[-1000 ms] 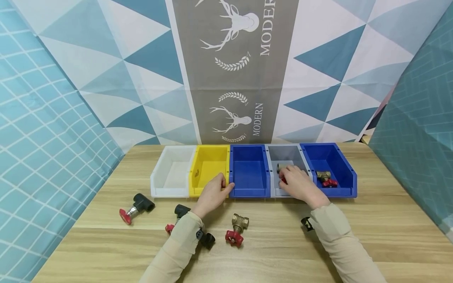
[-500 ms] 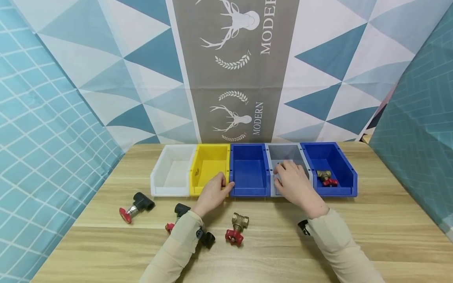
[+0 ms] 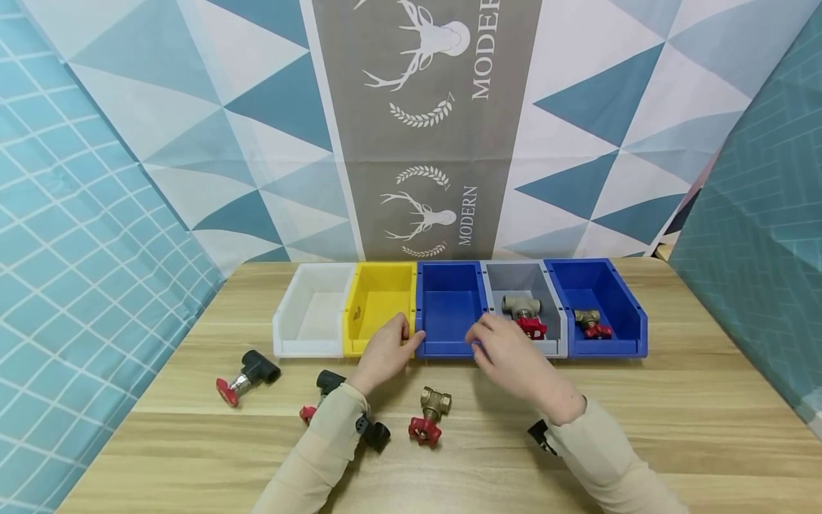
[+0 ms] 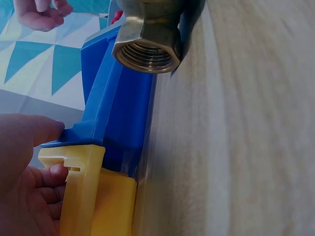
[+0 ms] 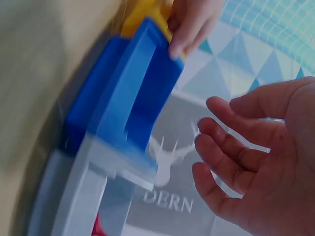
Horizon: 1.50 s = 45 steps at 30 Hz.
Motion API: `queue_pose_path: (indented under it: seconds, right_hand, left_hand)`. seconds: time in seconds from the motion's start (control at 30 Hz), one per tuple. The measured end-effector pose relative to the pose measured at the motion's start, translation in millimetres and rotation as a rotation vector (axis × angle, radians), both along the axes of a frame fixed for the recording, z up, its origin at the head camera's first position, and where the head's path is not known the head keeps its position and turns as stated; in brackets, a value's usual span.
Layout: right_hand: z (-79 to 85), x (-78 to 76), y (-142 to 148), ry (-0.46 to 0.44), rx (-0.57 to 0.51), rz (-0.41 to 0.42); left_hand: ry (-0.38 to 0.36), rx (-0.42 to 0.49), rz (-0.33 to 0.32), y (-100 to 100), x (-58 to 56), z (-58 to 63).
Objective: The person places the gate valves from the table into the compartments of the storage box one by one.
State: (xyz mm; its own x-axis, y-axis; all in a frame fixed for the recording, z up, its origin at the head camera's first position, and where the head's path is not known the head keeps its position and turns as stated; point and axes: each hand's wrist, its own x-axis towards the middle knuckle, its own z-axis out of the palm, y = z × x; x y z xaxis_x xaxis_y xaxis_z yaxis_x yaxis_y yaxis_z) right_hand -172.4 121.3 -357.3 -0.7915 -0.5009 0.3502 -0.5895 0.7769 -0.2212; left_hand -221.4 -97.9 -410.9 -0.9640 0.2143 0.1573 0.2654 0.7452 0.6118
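Observation:
My left hand grips the front corner where the yellow bin meets the middle blue bin. In the left wrist view its thumb lies on the blue edge and its fingers curl under the yellow lip. My right hand holds nothing, fingers loosely bent, in front of the middle blue and grey bins. A gate valve with a grey-beige body and red handwheel lies in the grey bin. Between my forearms, on the table, lies a brass gate valve with a red handwheel.
A smaller brass valve lies in the right blue bin. The white bin ends the row at left. One black valve lies at the table's left; another black valve is partly hidden by my left sleeve.
My right hand has come out of the grey bin, moving left and toward me, its fingers loosened. The valve in the grey bin is now uncovered. My left hand has stayed put.

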Motion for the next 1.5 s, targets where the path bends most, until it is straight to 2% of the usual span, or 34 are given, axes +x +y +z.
queue_pose_path:
  seconds: [0.2, 0.6, 0.9, 1.1, 1.5]
  right_hand:
    - [-5.4, 11.5, -15.1, -0.011, 0.004, 0.087]
    - [-8.5, 35.6, -34.9, -0.079, 0.082, 0.201]
    - [-18.4, 50.5, -52.6, -0.140, 0.078, 0.259]
    - [-24.5, 54.9, -58.2, -0.176, 0.090, 0.277]
    - [-41.6, 57.1, -66.6, -0.101, 0.127, 0.292]
  left_hand:
    - [0.002, 0.000, 0.000, -0.4, 1.0, 1.0]
    - [0.023, -0.005, -0.008, 0.2, 0.6, 0.3]
    - [0.021, -0.006, -0.003, -0.3, 1.8, 2.2]
    - [0.024, -0.007, -0.001, -0.4, 2.5, 1.6]
    - [0.018, -0.007, -0.002, -0.2, 3.2, 1.7]
